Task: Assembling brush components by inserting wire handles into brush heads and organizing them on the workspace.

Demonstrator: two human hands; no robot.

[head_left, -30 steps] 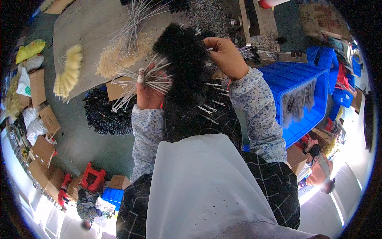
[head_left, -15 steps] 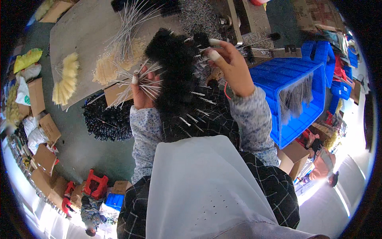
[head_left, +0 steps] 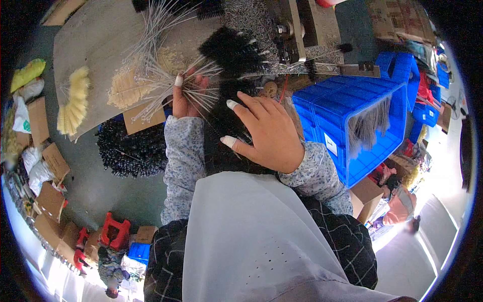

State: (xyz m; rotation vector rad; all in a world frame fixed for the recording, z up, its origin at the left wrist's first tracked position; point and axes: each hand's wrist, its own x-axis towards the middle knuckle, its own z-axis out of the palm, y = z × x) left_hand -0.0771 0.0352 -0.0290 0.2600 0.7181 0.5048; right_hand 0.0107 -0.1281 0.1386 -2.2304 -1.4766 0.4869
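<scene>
Left hand (head_left: pixel 185 98) clenched on fan of wire stems (head_left: pixel 166 75) above tabletop (head_left: pixel 90 40), right hand (head_left: pixel 269 133) open, fingers spread, apparently resting on black brushes (head_left: pixel 229 141) at lap, blue crate (head_left: pixel 362 126) just beside, yellow brushes (head_left: pixel 75 100) well apart.

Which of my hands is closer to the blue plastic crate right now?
Right. The right hand lies over black bristle brushes, just left of the blue crate. The left hand grips a fan of wire stems farther left.
</scene>
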